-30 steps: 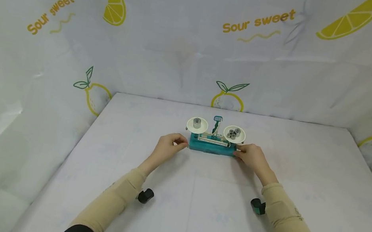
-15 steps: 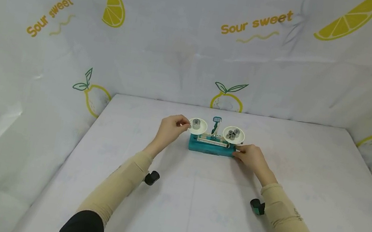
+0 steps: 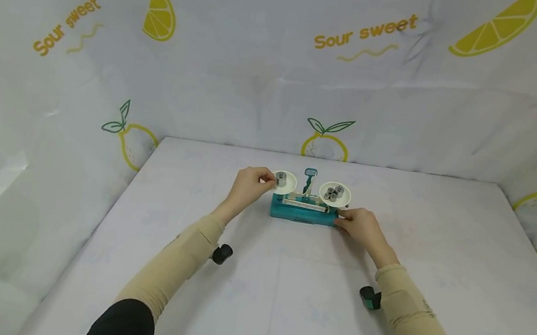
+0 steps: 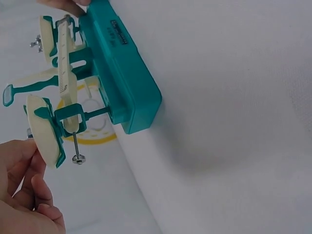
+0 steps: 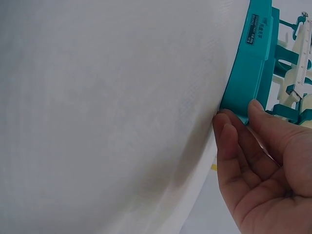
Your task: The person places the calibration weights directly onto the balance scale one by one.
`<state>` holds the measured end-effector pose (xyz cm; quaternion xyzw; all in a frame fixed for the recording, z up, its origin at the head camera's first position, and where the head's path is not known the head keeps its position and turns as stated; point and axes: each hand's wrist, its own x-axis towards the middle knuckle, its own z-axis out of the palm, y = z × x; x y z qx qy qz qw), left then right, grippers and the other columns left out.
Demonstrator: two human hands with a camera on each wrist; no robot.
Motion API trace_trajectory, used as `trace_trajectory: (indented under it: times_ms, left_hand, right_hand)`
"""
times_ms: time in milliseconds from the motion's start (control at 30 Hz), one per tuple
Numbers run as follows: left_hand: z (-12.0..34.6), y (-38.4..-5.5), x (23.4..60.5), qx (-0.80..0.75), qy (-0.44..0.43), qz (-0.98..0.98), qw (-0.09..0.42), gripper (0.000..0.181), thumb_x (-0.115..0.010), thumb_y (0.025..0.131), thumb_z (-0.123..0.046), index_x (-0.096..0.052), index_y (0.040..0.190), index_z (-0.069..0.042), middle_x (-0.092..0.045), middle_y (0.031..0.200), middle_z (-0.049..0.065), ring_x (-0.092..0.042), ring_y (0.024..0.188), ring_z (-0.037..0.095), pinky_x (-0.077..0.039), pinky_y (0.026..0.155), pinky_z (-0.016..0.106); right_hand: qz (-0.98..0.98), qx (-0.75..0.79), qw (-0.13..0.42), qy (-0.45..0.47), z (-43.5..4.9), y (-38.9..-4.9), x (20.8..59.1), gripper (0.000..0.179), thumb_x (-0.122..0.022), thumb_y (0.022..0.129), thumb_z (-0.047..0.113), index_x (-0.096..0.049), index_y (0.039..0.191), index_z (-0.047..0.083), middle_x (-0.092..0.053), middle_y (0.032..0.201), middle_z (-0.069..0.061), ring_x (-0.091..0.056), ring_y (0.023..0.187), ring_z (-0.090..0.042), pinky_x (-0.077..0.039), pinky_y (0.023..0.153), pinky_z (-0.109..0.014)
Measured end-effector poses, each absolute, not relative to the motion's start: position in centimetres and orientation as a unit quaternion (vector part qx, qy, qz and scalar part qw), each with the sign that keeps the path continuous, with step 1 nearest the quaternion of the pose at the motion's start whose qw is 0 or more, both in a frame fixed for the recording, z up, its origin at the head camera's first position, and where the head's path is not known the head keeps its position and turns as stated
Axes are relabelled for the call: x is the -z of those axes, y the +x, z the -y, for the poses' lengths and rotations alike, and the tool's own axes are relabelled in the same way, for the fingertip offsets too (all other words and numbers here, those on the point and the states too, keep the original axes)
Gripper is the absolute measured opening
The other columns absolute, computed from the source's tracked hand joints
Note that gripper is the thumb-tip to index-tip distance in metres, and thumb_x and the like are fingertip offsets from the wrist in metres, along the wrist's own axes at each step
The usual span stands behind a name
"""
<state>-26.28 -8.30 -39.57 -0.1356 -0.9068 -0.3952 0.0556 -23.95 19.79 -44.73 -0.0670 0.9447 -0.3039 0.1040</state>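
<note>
A teal toy balance scale (image 3: 304,213) with two cream pans stands on the white table. On its left pan (image 3: 290,188) sits one metal weight (image 3: 281,179); the right pan (image 3: 343,201) bears several smaller metal weights (image 3: 331,195). My left hand (image 3: 249,185) is at the left pan's outer rim, fingers bent and tips right beside the single weight. In the left wrist view the pan mostly hides that weight, and I cannot tell whether the fingers pinch it. At the base's right end my right hand (image 5: 273,161) grips the corner, thumb on top and fingers at the side.
The white tabletop (image 3: 275,296) extends around the scale. Behind it rises a white backdrop (image 3: 239,82) with lemon prints. A small dark wrist camera (image 3: 221,254) hangs off the left sleeve, and another camera (image 3: 370,298) off the right one.
My left hand has risen from the base's left end to the left pan, then edged right toward the single weight. The right hand has stayed on the base.
</note>
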Motion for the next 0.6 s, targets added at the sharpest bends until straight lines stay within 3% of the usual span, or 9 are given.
trace_trajectory:
  times_ms: [300, 433, 600]
  left_hand:
    - [8.9, -26.5, 38.7, 0.381, -0.154, 0.908, 0.077, 0.013, -0.064, 0.088, -0.016, -0.072, 0.091, -0.007, -0.071, 0.087, 0.006, -0.051, 0.063, 0.014, -0.038, 0.055, 0.020]
    - [9.6, -26.4, 38.5, 0.350, -0.171, 0.917, 0.089, 0.013, -0.063, 0.088, -0.016, -0.072, 0.092, -0.007, -0.071, 0.088, 0.007, -0.056, 0.077, 0.020, -0.043, 0.069, 0.026]
    - [10.9, -25.9, 38.5, 0.299, -0.197, 0.926, 0.116, 0.022, -0.062, 0.090, -0.023, -0.069, 0.103, -0.007, -0.070, 0.098, 0.008, -0.055, 0.096, 0.026, -0.042, 0.086, 0.040]
  right_hand:
    - [-0.941, 0.298, 0.137, -0.080, -20.1, -24.3, 44.2, 0.047, -0.057, 0.092, 0.024, -0.050, 0.131, -0.002, -0.069, 0.088, -0.013, -0.057, 0.073, -0.016, -0.046, 0.064, -0.028]
    - [-0.944, 0.288, 0.129, -0.093, -21.3, -23.8, 43.2, 0.050, -0.056, 0.092, 0.026, -0.048, 0.132, -0.003, -0.068, 0.103, -0.020, -0.063, 0.083, -0.023, -0.050, 0.071, -0.036]
    - [-0.957, 0.271, 0.052, -0.087, -23.7, -23.1, 40.6, 0.050, -0.054, 0.094, 0.033, -0.051, 0.129, -0.002, -0.064, 0.109, -0.024, -0.061, 0.094, -0.034, -0.049, 0.076, -0.044]
